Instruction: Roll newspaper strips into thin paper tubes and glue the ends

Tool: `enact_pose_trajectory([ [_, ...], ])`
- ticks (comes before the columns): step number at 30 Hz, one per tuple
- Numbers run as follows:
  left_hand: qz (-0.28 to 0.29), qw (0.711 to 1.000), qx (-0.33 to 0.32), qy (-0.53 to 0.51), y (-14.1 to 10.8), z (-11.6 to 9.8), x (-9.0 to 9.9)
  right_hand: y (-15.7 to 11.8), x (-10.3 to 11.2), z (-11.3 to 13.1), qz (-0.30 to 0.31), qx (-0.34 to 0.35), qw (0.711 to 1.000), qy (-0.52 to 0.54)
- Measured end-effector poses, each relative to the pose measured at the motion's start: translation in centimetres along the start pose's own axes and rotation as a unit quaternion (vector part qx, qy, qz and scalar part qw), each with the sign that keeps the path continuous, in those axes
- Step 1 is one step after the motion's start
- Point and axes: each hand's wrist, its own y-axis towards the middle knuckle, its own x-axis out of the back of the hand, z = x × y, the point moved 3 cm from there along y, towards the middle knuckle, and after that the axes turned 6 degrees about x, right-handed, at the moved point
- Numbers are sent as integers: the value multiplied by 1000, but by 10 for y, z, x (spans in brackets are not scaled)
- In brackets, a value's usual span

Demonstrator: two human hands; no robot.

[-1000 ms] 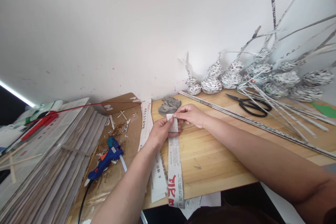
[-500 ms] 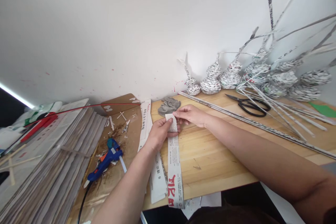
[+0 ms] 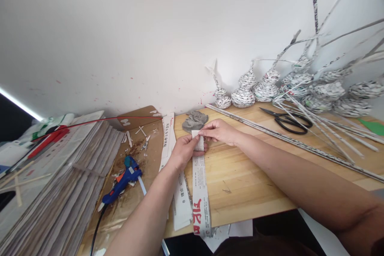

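A long newspaper strip (image 3: 199,188) with red characters runs from my hands down over the table's front edge. My left hand (image 3: 187,151) is closed around its far end, thumb on top and fingers beneath. At the same end, the fingertips of my right hand (image 3: 214,132) pinch the strip's right corner. More newspaper strips (image 3: 181,200) lie flat just left of it, partly under my left forearm. Behind my hands sits a crumpled grey cloth (image 3: 195,121).
At left are a blue glue gun (image 3: 124,180) on stained cardboard (image 3: 150,144) and a tall stack of newspaper (image 3: 69,176). Black scissors (image 3: 289,122) and thin paper rods (image 3: 270,136) lie at right. Several woven paper gourds (image 3: 243,94) stand along the wall.
The view has shifted slightly, so the surroundings sit a little further right. Both hands keep nearly the same hold on the strip.
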Motion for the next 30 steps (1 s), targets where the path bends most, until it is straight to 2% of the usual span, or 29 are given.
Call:
enact_pose_trajectory([
  [4, 4, 1000, -1, 1, 0, 1, 0, 1, 1, -2, -6, -10, 1000, 8],
  [15, -11, 999, 25, -28, 0, 1, 0, -3, 1, 4, 29, -31, 998, 56],
  [30, -31, 999, 25, -18, -1, -1, -4, -1, -3, -4, -38, -46, 996, 68],
])
